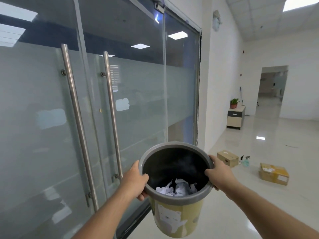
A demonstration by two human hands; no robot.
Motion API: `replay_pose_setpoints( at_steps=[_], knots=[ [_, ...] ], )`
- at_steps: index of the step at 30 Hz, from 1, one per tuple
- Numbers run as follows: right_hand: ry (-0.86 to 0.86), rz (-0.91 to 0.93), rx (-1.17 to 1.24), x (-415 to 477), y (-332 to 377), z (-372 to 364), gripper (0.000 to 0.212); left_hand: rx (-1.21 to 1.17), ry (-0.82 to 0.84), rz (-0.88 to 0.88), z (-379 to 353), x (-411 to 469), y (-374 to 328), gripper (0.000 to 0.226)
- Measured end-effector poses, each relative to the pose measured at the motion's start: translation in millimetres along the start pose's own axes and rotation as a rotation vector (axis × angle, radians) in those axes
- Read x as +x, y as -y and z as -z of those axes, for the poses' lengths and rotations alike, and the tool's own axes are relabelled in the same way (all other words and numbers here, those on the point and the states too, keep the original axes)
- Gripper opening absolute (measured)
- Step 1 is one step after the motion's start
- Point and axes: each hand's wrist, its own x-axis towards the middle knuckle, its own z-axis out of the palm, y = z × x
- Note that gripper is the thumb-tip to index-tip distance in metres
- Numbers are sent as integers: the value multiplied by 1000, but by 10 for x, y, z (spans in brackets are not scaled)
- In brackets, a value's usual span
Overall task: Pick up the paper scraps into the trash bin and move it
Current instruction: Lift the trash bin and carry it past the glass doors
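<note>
I hold a yellow trash bin [177, 219] with a grey rim and a cartoon print in the air in front of me, low in the middle of the view. My left hand [135, 181] grips the rim on its left side. My right hand [218, 173] grips the rim on its right side. Crumpled white paper scraps [176, 188] lie at the bottom of the bin's dark inside.
Frosted glass doors with two tall steel handles [77, 121] fill the left, close by. To the right a glossy tiled corridor holds two cardboard boxes [274, 173], a spray bottle [246, 161], a small cabinet [235, 118] with a potted plant, and a doorway beyond.
</note>
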Motion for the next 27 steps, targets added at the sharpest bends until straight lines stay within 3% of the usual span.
replay_pose_setpoints(
  at_steps=[9,16,22,27],
  knots=[
    [24,27,3,1471,-353,96,45,-19,-21,46,-647,1196,-301,51],
    [28,44,4,2333,-645,-244,53,32,-59,65,-928,1992,-183,50],
    [7,-8,-93,2744,-1041,-728,57,59,19,77,-1224,2615,330,52],
    [15,-90,-215,2929,-1769,-1358,55,53,69,145,-1758,2955,1203,55]
  ],
)
